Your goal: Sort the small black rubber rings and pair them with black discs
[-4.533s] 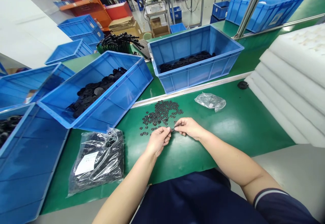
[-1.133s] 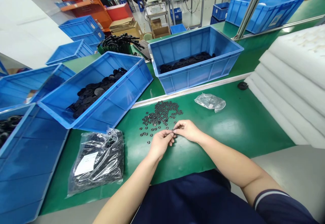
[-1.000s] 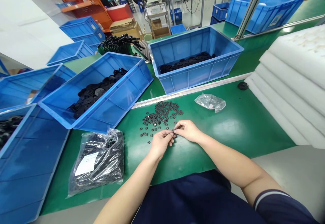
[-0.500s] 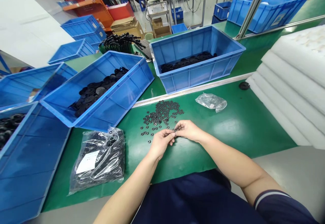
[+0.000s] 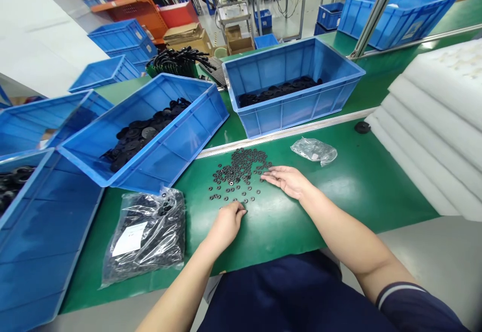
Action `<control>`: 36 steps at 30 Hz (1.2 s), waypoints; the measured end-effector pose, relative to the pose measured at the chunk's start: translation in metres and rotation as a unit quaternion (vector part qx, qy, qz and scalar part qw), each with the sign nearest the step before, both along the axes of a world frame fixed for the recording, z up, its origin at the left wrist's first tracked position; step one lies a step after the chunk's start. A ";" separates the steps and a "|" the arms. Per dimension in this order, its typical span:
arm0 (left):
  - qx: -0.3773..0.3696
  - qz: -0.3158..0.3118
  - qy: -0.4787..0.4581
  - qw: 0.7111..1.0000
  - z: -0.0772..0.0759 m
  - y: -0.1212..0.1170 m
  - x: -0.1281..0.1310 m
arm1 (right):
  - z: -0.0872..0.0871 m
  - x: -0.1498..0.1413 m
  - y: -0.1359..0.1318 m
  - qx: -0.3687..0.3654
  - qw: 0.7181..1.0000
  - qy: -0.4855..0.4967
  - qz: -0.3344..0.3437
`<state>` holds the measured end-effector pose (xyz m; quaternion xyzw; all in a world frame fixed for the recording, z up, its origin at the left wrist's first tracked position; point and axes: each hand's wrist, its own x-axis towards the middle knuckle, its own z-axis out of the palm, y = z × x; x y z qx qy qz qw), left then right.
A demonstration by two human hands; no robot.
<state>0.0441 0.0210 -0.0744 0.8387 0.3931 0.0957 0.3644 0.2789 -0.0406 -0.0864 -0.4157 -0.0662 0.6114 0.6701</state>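
Small black rings (image 5: 241,163) lie in a loose pile on the green work surface, with several scattered along its near side. My left hand (image 5: 226,222) is at the near edge of these rings, thumb and forefinger pinched on a small black ring (image 5: 246,211), mostly hidden by the fingertips. My right hand (image 5: 289,180) hovers at the pile's right edge, fingers stretched out, its fingertips close to a few loose rings. I see nothing held in it.
A clear bag of black parts (image 5: 150,236) lies at the left. Blue crates (image 5: 192,131) holding black discs stand beyond, another blue crate (image 5: 293,113) behind the pile. A crumpled plastic bag (image 5: 314,151), a black disc (image 5: 362,127) and stacked white foam sheets (image 5: 433,136) are to the right.
My hands were together over the near side of the pile and have separated. The left moved down and left; the right moved up and right, its fingers straightening.
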 end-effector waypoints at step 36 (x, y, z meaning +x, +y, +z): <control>-0.313 0.135 -0.203 0.918 -0.006 -0.004 0.050 | -0.008 -0.035 -0.007 0.020 0.935 -0.323 0.146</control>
